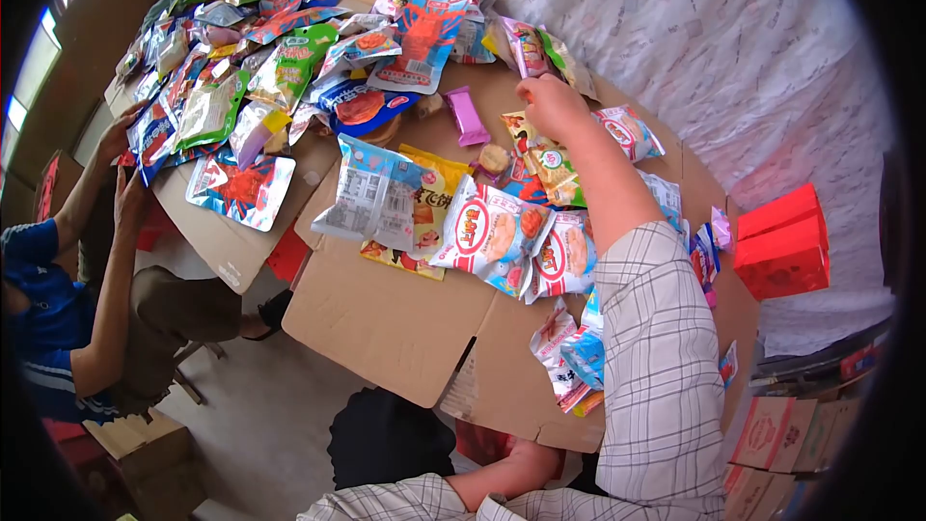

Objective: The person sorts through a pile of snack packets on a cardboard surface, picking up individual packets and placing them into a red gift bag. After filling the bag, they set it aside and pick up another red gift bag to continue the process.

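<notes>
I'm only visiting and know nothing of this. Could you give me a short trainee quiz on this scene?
1. True or false: the right hand is lower in the picture than the left hand.
2. The narrow wrapped snack lying on the cardboard is: A green; B black; C purplish pink.
3. Fill in: the co-worker's hands are at the picture's ____ side.
Key: 1 false; 2 C; 3 left.

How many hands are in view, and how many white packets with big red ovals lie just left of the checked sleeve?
Camera wearer's right hand, left hand: 2
Co-worker's upper hand, lower hand: 2
White red-oval packets: 2
Total: 6
</notes>
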A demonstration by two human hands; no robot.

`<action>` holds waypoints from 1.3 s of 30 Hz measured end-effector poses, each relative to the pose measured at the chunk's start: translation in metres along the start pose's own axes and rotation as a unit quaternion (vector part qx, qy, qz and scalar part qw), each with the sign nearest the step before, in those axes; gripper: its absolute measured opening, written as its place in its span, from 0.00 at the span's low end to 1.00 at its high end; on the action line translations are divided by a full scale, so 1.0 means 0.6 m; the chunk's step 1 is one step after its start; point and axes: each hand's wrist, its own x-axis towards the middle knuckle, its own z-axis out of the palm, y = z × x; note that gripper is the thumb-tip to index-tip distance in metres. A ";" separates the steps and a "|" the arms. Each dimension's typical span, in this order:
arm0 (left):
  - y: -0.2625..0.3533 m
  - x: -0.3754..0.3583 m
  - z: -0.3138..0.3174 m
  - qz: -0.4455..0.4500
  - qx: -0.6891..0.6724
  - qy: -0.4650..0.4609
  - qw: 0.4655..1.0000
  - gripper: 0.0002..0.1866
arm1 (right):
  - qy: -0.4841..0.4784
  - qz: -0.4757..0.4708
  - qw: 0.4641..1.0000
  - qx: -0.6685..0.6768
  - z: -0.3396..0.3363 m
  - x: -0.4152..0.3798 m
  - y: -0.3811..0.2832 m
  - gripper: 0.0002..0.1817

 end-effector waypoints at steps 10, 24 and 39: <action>0.019 0.018 0.060 -0.028 -0.032 -0.157 0.987 0.27 | -0.042 -0.014 0.928 0.370 -0.076 -0.042 0.001 0.13; 0.046 0.006 0.087 -0.059 -0.012 -0.218 0.974 0.23 | -0.042 0.063 0.878 0.472 -0.112 -0.174 -0.035 0.21; 0.062 -0.021 0.073 0.015 0.026 -0.267 0.963 0.24 | -0.013 0.144 0.597 0.789 -0.160 -0.280 -0.001 0.15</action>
